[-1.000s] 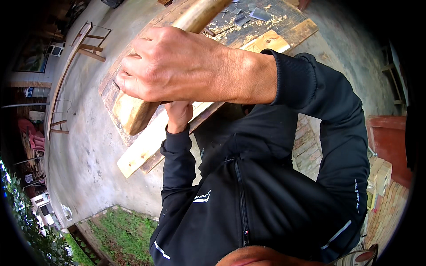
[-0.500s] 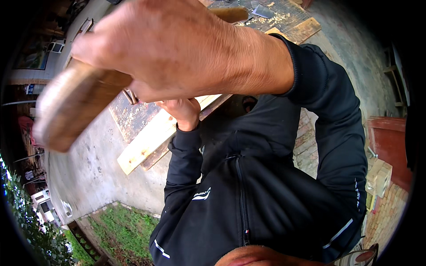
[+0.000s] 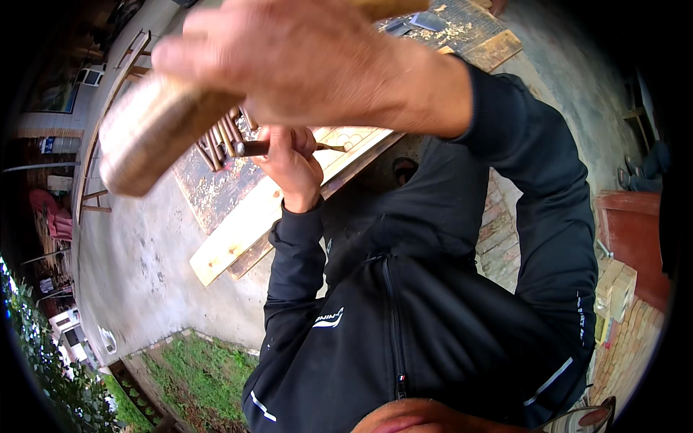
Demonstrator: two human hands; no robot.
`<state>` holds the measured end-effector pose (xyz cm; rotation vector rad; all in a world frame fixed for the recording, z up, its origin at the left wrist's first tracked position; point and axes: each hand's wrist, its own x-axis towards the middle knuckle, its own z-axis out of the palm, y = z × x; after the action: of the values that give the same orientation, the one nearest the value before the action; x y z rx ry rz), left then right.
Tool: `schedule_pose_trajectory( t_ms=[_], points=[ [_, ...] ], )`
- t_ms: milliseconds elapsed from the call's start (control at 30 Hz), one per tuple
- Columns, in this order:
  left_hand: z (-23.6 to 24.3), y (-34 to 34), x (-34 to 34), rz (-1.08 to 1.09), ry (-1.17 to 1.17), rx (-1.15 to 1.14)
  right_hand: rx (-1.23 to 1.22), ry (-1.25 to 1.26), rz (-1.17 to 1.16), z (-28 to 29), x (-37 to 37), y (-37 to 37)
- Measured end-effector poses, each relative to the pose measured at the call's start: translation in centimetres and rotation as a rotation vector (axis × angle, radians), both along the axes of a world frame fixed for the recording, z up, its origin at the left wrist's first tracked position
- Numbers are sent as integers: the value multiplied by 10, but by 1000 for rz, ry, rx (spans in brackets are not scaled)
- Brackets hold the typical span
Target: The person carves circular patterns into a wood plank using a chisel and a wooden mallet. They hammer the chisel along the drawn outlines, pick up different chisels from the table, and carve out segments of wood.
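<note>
My right hand (image 3: 303, 61), blurred by motion, is closed round a wooden mallet (image 3: 155, 137) and holds it raised over the bench. Below it my left hand (image 3: 290, 169) grips a carving chisel (image 3: 253, 149), its handle end poking out toward the mallet. The chisel's thin metal blade (image 3: 332, 148) reaches the pale wooden board (image 3: 234, 238), beside curved lines marked on its surface. The mallet head is apart from the chisel. Part of the board is hidden behind my right hand and forearm.
Several more carving tools (image 3: 214, 148) lie in a row on the dark workbench (image 3: 198, 184), among wood shavings. A grey flat piece (image 3: 427, 19) sits at its far side. Concrete floor (image 3: 144, 267) surrounds the bench, and a red-brown box (image 3: 632, 231) stands at the right.
My right hand and the mallet have shifted up and to the right. The chisel in my left hand and the row of tools are now uncovered.
</note>
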<state>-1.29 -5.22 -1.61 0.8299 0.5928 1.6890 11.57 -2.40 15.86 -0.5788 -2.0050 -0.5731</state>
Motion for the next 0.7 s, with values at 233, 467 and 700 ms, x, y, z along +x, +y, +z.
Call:
schedule_pose_trajectory(
  t_ms=[233, 467, 700],
  points=[
    [71, -16, -73, 673, 534, 666, -494, 219, 124, -10, 82, 0],
    [72, -12, -97, 291, 172, 181, -1467, 451, 206, -132, 147, -1],
    [28, 16, -59, -146, 40, 66, -1762, 880, 329, -203, 151, 4]
  ],
)
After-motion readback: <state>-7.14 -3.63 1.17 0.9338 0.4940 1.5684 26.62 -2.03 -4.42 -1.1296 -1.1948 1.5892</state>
